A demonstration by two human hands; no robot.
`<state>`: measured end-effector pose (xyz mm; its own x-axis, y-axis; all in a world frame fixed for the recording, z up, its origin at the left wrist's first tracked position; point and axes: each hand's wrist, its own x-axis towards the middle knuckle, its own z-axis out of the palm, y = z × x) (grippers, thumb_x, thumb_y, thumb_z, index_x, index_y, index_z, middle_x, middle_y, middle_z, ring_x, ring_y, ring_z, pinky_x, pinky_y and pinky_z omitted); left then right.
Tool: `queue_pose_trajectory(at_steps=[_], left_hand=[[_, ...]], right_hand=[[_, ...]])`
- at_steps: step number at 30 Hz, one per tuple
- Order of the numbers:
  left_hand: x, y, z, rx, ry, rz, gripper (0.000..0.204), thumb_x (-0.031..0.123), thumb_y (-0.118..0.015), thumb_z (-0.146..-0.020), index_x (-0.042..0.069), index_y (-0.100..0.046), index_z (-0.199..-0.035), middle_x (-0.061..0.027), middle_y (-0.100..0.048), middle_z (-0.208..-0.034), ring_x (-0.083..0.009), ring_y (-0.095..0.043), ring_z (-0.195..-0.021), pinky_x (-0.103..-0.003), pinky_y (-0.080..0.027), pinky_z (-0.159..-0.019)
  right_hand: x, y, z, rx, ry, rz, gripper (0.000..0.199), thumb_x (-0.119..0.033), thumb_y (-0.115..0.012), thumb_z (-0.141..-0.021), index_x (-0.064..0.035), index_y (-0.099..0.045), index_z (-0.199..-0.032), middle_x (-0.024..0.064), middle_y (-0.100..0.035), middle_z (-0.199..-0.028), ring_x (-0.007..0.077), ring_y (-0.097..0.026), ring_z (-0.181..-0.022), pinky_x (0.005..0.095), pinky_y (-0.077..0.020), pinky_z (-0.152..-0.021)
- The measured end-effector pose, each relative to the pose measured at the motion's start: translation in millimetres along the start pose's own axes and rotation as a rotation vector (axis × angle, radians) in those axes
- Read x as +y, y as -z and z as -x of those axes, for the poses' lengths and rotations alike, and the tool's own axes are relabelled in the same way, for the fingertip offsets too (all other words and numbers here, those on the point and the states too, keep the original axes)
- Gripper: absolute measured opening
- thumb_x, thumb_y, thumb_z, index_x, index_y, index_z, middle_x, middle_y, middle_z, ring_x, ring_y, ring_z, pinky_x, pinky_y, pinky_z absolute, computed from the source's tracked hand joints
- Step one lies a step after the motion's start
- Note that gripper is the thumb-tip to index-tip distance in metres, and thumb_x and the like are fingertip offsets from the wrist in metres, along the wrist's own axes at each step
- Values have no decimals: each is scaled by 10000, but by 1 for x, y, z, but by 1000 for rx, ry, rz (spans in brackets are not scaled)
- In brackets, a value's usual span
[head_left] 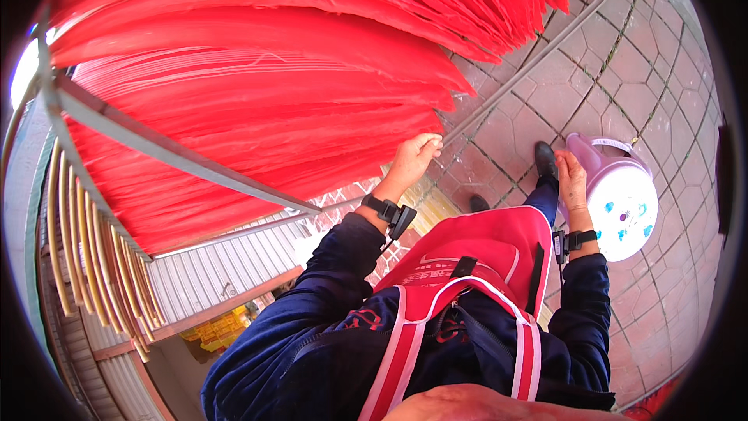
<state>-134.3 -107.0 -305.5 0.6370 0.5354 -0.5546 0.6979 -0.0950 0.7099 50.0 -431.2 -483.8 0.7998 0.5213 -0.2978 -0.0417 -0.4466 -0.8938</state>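
Note:
Thin red sheets (257,109) hang close together in long rows from a metal frame and fill the upper left. My left hand (413,162) is raised beside the lower tips of the nearest row, its fingers curled and closed. Whether a sheet edge is between those fingers, I cannot tell. In front of my right side, my right hand (573,179) is closed too, fingers pressed together; what they may hold is hidden. Just right of it stands a lilac plastic vessel (596,157) with a light handle and a round white top (622,210) with blue flowers.
A grey metal bar (179,152) crosses diagonally at the left. Several bamboo poles (93,242) stick out below the frame. A thin rail (538,58) runs along the sheets' right side over paved ground (670,281). Corrugated sheeting (218,265) lies at lower left.

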Motion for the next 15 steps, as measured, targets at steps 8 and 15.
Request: queue_pose_trajectory(at_steps=[8,15], left_hand=[[90,34,69,65,-228,-24,289,154,-529,-1006,-42,-602,-1207,-130,-687,-1097,-165,-677,-931,-279,-532,-824],[152,89,126,276,-450,81,268,120,-520,-1008,-42,-605,-1203,-140,-688,-1088,-170,-682,-915,-278,-540,-819]], right_hand=[[-128,39,25,17,74,-139,237,-193,-556,-962,-19,-670,-1077,201,-684,-1007,341,-667,-959,361,-505,-840],[-244,49,29,29,373,-238,191,-132,-568,-952,-13,-675,-1056,156,-701,-954,254,-680,-896,329,-509,-817]])
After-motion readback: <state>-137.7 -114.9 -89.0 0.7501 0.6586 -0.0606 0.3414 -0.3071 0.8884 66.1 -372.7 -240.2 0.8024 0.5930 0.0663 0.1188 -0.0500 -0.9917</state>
